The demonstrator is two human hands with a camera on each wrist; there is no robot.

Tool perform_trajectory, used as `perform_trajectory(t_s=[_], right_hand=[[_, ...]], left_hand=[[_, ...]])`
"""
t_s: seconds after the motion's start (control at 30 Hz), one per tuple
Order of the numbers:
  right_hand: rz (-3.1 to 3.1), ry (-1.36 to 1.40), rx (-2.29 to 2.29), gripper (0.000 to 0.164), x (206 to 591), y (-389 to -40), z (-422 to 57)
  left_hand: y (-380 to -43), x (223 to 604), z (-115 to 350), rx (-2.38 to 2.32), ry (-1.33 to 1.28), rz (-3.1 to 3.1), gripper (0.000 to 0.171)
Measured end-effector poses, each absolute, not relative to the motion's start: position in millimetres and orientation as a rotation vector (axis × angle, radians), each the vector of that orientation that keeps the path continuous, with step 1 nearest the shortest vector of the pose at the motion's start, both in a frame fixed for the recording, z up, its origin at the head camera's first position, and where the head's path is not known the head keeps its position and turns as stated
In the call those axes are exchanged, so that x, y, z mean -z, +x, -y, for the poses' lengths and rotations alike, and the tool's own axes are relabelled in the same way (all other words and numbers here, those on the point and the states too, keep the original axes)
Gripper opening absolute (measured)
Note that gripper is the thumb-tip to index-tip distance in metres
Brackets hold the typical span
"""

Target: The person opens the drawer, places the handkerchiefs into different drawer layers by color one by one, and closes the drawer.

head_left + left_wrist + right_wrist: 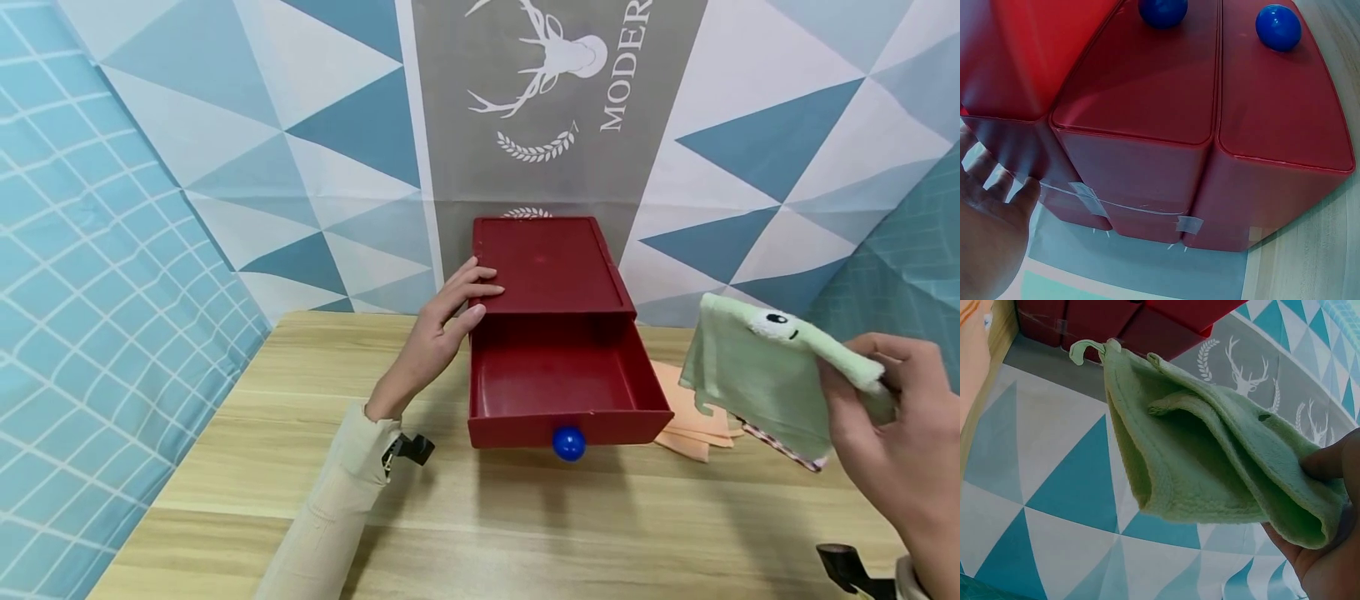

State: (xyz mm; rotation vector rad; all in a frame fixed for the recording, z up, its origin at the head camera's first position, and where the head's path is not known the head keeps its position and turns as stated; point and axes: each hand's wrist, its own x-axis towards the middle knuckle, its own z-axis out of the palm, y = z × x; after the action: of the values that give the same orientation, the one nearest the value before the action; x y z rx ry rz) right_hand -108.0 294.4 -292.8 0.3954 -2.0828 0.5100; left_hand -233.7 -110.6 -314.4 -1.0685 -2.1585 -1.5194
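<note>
A red drawer cabinet (551,262) stands on the wooden table against the wall covering. Its top drawer (517,431) is pulled out, with a blue ball knob (569,444) on the front and no contents visible inside. My left hand (438,329) rests at the cabinet's upper left edge, fingers extended over the top and side. To the right, my right hand (900,417) holds a folded light-green towel (757,371) up above the table, thumb on one face and fingers on the other. An embroidered eye shows on its rolled edge; a small hanging loop (1079,353) dangles from one corner.
Folded orange cloths (693,425) lie on the table (585,525) right of the cabinet. Beneath the open drawer, two lower drawers (1147,81) with blue knobs are closed. Patterned wall cloth (330,133) rises behind, and blue gridded cloth (90,292) hangs at the left.
</note>
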Motion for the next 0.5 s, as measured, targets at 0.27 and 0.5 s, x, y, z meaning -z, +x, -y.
perform_trajectory(t_s=[0.27, 0.5], right_hand=[[2.016, 0.382, -0.490, 0.054, 280.7, -110.8, -291.6], [1.915, 0.284, -0.677, 0.035, 285.6, -110.8, -286.2]], left_hand=[[-233.8, 315.4, 111.9, 1.521, -1.056, 2.167, 0.032], [-234.2, 316.3, 112.9, 1.517, -1.056, 2.168, 0.032]])
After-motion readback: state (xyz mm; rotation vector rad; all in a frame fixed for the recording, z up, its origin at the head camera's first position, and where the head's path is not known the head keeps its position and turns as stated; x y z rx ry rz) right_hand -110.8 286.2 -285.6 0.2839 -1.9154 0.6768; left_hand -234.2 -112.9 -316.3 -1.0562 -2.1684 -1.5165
